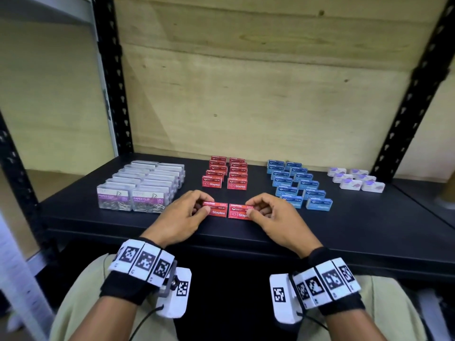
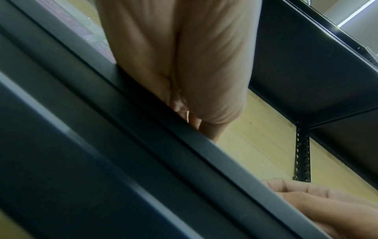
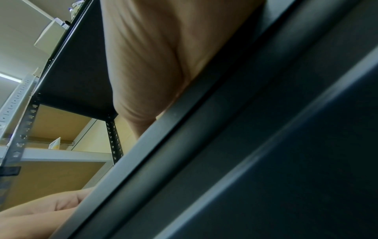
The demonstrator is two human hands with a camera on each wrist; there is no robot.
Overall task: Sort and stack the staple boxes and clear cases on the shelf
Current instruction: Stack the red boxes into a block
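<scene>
Two red staple boxes lie side by side near the front of the black shelf (image 1: 369,230) in the head view. My left hand (image 1: 200,205) pinches the left red box (image 1: 218,209) by its left end. My right hand (image 1: 253,208) pinches the right red box (image 1: 237,211) by its right end. Behind them stand two rows of red staple boxes (image 1: 225,174). Clear paper-clip cases (image 1: 141,184) are stacked in rows at the left. Blue staple boxes (image 1: 299,184) form two rows at the right. Both wrist views show only palms, my left hand (image 2: 184,56) and my right hand (image 3: 163,56), above the shelf's front edge.
Small white-and-purple boxes (image 1: 355,179) sit at the far right of the shelf. Black perforated uprights (image 1: 112,75) frame the bay, with a wooden back panel (image 1: 258,82) behind. A grey shelf unit (image 1: 14,279) stands at the left.
</scene>
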